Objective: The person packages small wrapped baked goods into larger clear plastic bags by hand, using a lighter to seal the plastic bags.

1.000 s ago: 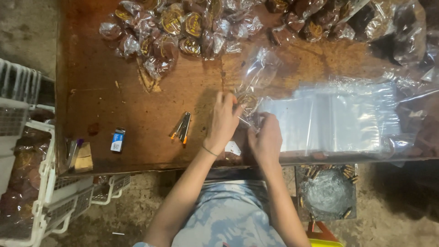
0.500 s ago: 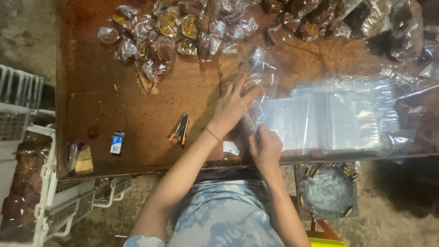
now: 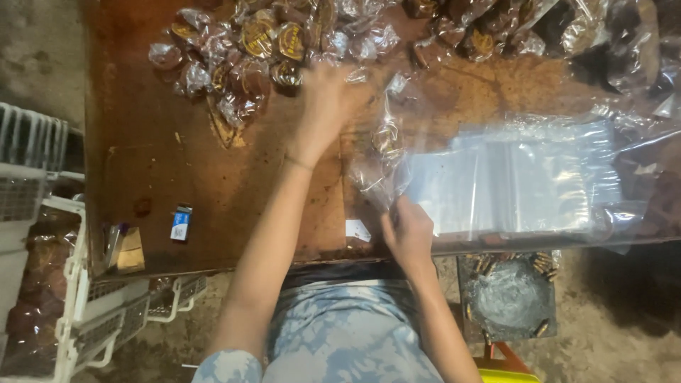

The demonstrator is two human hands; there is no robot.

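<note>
My left hand [image 3: 325, 106] is stretched forward over the brown table [image 3: 163, 170], at the near edge of a heap of small clear-wrapped brown sweets [image 3: 248, 50]; it is blurred, so whether it grips one is unclear. My right hand [image 3: 406, 228] is near the table's front edge, pinching the bottom of a clear plastic bag [image 3: 383, 152] that stands up with a few wrapped pieces inside. Just right of that bag lies a flat stack of empty clear bags [image 3: 525, 181].
More wrapped sweets in plastic [image 3: 496, 32] lie along the far right. A small blue-and-white box [image 3: 181, 223] and a tan card [image 3: 130, 250] sit at the front left. White wire baskets [image 3: 42, 213] stand left of the table; a round metal dish [image 3: 509, 298] below right.
My left hand has left the bag and reached forward to the heap of sweets. My right hand has kept hold of the bag, which now stands more upright.
</note>
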